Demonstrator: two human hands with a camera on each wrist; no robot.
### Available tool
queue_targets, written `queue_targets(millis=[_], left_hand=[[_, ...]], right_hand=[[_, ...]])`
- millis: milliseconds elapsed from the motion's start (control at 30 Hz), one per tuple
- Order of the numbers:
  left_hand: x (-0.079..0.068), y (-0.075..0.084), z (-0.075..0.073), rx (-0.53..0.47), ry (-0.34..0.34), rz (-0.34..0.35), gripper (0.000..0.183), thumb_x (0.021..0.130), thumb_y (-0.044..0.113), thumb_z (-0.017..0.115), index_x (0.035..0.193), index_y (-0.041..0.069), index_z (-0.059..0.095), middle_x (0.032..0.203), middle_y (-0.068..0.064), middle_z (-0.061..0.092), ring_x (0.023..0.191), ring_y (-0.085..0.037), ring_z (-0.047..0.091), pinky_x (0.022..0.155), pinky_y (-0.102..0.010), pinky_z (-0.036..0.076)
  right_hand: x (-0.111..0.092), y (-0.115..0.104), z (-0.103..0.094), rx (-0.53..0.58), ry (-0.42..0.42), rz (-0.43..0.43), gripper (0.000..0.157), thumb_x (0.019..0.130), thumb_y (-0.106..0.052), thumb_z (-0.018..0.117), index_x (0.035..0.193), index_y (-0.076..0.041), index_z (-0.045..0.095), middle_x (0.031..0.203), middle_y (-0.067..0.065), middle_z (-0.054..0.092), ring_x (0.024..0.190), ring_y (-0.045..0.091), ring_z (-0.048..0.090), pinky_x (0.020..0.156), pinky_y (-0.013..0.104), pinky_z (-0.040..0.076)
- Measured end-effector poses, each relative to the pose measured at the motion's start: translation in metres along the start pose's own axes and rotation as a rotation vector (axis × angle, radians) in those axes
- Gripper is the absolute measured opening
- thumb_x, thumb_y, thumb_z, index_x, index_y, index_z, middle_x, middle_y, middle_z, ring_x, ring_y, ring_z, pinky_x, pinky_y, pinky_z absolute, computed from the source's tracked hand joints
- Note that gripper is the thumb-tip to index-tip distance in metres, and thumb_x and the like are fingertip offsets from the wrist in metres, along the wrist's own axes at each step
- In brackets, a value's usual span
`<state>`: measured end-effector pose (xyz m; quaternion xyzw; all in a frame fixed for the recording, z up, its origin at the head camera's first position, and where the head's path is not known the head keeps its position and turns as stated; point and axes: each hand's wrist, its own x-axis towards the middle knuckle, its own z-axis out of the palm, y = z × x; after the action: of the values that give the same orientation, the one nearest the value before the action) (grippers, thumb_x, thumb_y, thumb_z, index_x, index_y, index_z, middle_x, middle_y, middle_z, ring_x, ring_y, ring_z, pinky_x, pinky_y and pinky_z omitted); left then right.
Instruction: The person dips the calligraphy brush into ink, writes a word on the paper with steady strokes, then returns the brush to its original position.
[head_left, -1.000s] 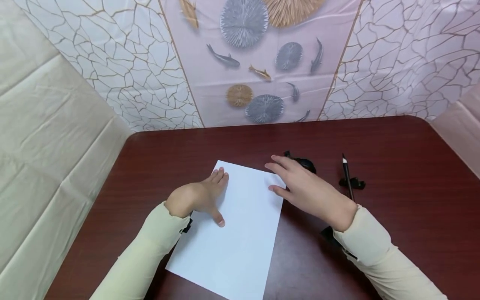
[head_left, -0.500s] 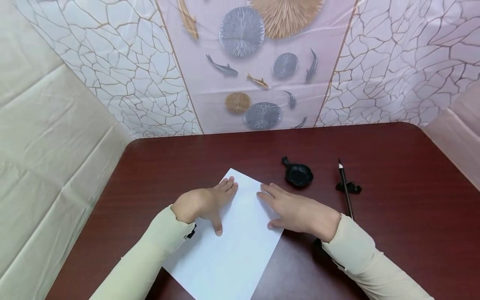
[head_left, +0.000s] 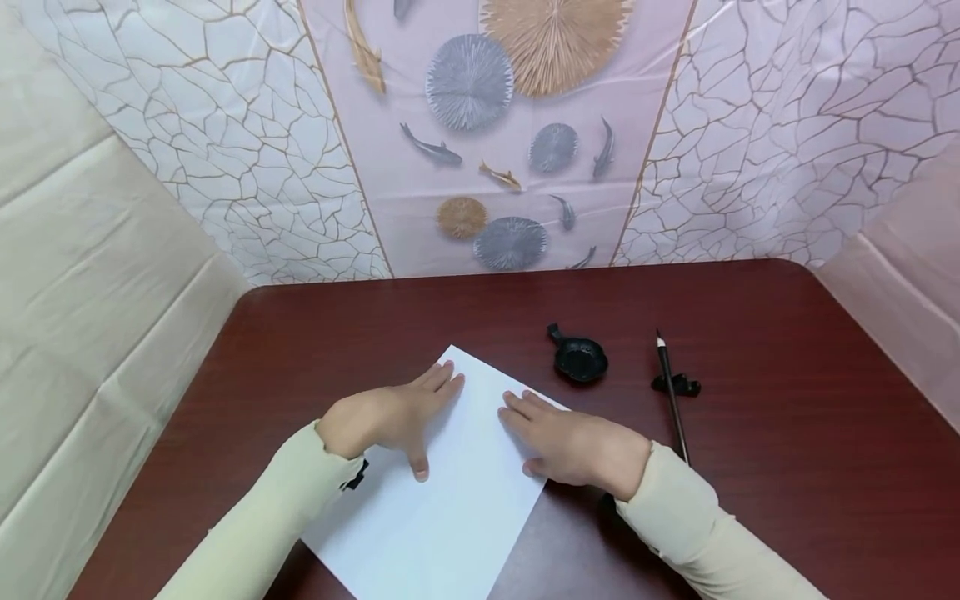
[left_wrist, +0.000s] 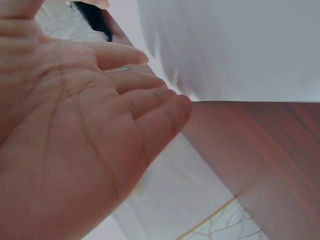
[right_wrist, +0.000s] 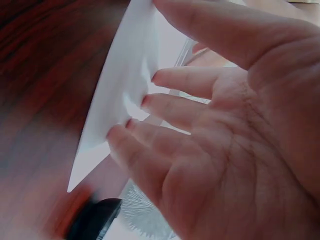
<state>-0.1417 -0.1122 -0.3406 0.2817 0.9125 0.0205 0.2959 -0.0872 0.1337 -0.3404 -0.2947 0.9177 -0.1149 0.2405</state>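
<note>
A blank white sheet of paper lies turned at an angle on the dark red table. My left hand rests on its upper left edge, fingers spread and thumb stretched toward the middle of the sheet. On the upper right side my right hand touches the paper with fairly straight fingertips. In the left wrist view the palm shows with nothing in its grasp. The right wrist view shows the fingertips against the sheet, with the palm raised off it.
Beyond the right hand sits a small black dish with a short handle. Farther right, a brush with a dark tip leans on a black brush rest. A patterned cloth hangs behind the table.
The right hand has come down onto the paper, and the sheet has turned clockwise under both hands. The black dish, earlier partly covered by the right hand, is now in plain sight.
</note>
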Motion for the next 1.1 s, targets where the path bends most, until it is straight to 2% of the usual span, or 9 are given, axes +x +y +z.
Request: queue_targets(millis=[200, 300, 433, 600, 700, 833, 967, 1100], left_hand=[[-0.02, 0.006, 0.006, 0.109, 0.093, -0.03, 0.121, 0.075, 0.031, 0.098, 0.166, -0.001, 0.025, 0.175, -0.021, 0.016, 0.162, -0.035, 0.017, 0.125, -0.046, 0.031], [-0.032, 0.01, 0.01, 0.141, 0.113, -0.078, 0.114, 0.078, 0.031, 0.096, 0.164, -0.003, 0.03, 0.173, -0.023, 0.022, 0.16, -0.036, 0.024, 0.123, -0.047, 0.034], [-0.047, 0.014, 0.017, 0.121, 0.118, -0.143, 0.116, 0.075, 0.037, 0.098, 0.162, -0.004, 0.033, 0.17, -0.024, 0.028, 0.156, -0.04, 0.033, 0.116, -0.056, 0.042], [-0.06, 0.013, 0.024, 0.072, 0.139, -0.209, 0.128, 0.065, 0.047, 0.101, 0.161, -0.005, 0.034, 0.164, -0.032, 0.036, 0.143, -0.051, 0.047, 0.103, -0.065, 0.049], [-0.064, 0.011, 0.027, 0.049, 0.144, -0.266, 0.136, 0.058, 0.05, 0.103, 0.159, -0.01, 0.033, 0.157, -0.04, 0.039, 0.132, -0.056, 0.055, 0.099, -0.065, 0.051], [-0.067, 0.005, 0.026, 0.045, 0.118, -0.332, 0.141, 0.053, 0.054, 0.104, 0.153, -0.019, 0.035, 0.146, -0.046, 0.047, 0.127, -0.056, 0.058, 0.1, -0.064, 0.051], [-0.067, -0.004, 0.023, 0.061, 0.102, -0.341, 0.137, 0.051, 0.058, 0.103, 0.143, -0.025, 0.043, 0.136, -0.041, 0.058, 0.125, -0.051, 0.061, 0.099, -0.064, 0.051], [-0.064, -0.011, 0.022, 0.087, 0.086, -0.357, 0.134, 0.053, 0.058, 0.102, 0.141, -0.026, 0.044, 0.139, -0.044, 0.054, 0.125, -0.053, 0.061, 0.099, -0.064, 0.051]], right_hand=[[-0.005, -0.009, 0.005, -0.038, 0.049, 0.042, 0.065, 0.098, -0.016, 0.077, 0.153, -0.002, 0.045, 0.168, 0.021, 0.034, 0.157, 0.04, 0.031, 0.12, 0.049, 0.039], [-0.007, -0.014, 0.008, -0.082, 0.065, 0.065, 0.064, 0.098, -0.018, 0.077, 0.151, -0.001, 0.046, 0.167, 0.022, 0.036, 0.155, 0.041, 0.034, 0.118, 0.05, 0.041], [-0.007, -0.019, 0.013, -0.163, 0.081, 0.095, 0.068, 0.097, -0.024, 0.078, 0.152, 0.002, 0.046, 0.164, 0.023, 0.041, 0.152, 0.041, 0.04, 0.115, 0.049, 0.045], [-0.011, -0.025, 0.019, -0.3, 0.132, 0.087, 0.07, 0.096, -0.032, 0.079, 0.148, 0.006, 0.051, 0.154, 0.026, 0.05, 0.141, 0.042, 0.052, 0.109, 0.047, 0.051], [-0.014, -0.026, 0.023, -0.349, 0.169, 0.071, 0.07, 0.095, -0.036, 0.081, 0.144, 0.007, 0.055, 0.148, 0.027, 0.054, 0.135, 0.042, 0.057, 0.105, 0.046, 0.054], [-0.017, -0.026, 0.027, -0.37, 0.214, 0.059, 0.071, 0.093, -0.039, 0.082, 0.138, 0.01, 0.057, 0.142, 0.03, 0.058, 0.128, 0.043, 0.06, 0.098, 0.046, 0.057], [-0.018, -0.026, 0.03, -0.39, 0.251, 0.064, 0.071, 0.091, -0.042, 0.083, 0.132, 0.012, 0.059, 0.135, 0.031, 0.061, 0.123, 0.043, 0.062, 0.091, 0.045, 0.06], [-0.017, -0.025, 0.031, -0.43, 0.278, 0.055, 0.07, 0.09, -0.045, 0.083, 0.127, 0.011, 0.061, 0.129, 0.029, 0.063, 0.117, 0.041, 0.064, 0.088, 0.043, 0.06]])
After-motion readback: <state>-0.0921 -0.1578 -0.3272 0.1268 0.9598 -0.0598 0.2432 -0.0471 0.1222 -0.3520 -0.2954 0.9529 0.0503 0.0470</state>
